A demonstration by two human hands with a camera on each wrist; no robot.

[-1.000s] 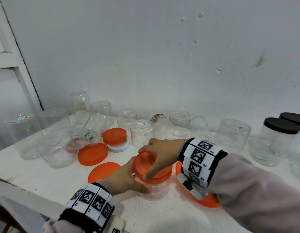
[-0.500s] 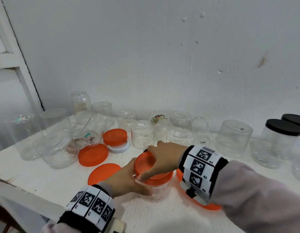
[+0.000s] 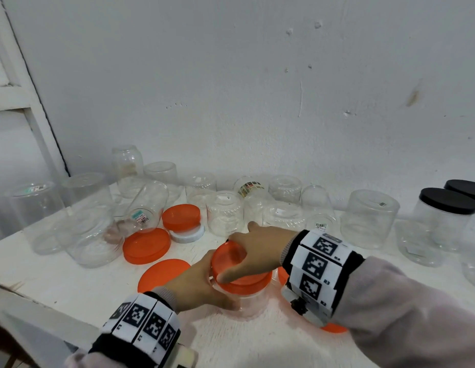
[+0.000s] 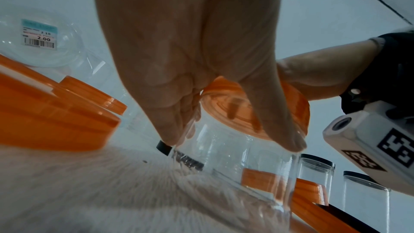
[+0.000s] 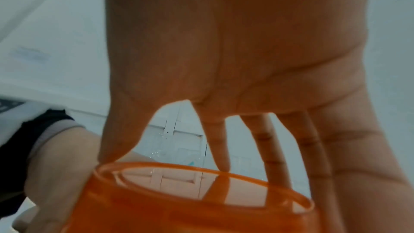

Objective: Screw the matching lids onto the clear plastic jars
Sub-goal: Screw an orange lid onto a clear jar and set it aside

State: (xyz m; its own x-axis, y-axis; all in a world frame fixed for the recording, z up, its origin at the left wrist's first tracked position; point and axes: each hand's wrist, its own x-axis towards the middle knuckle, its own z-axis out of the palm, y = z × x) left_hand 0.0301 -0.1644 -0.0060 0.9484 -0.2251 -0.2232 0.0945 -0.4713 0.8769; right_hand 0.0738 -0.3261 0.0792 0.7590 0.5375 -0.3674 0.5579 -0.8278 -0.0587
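A short clear plastic jar point(image 3: 251, 302) point(image 4: 241, 162) stands upright on the white table near the front middle. An orange lid point(image 3: 240, 272) point(image 4: 253, 102) point(image 5: 190, 199) sits on its mouth. My left hand point(image 3: 201, 282) point(image 4: 224, 130) wraps round the jar's side from the left and holds it. From above and the right, my right hand point(image 3: 253, 252) point(image 5: 224, 148) grips the lid, thumb on the near rim and fingers point(image 5: 221, 148) over the far rim. Loose orange lids point(image 3: 147, 245) lie to the left, and one point(image 3: 333, 328) pokes out from under my right wrist.
Many clear jars point(image 3: 224, 212) stand mouth down along the wall, with larger ones point(image 3: 91, 236) at the left. An orange lid rests on a white lid point(image 3: 188, 236). Two jars with black lids point(image 3: 447, 216) stand at the right. The table's front edge point(image 3: 31, 309) runs at lower left.
My right hand has turned on the orange lid, its fingers swinging round toward the far rim. The left hand and the jar stay put.
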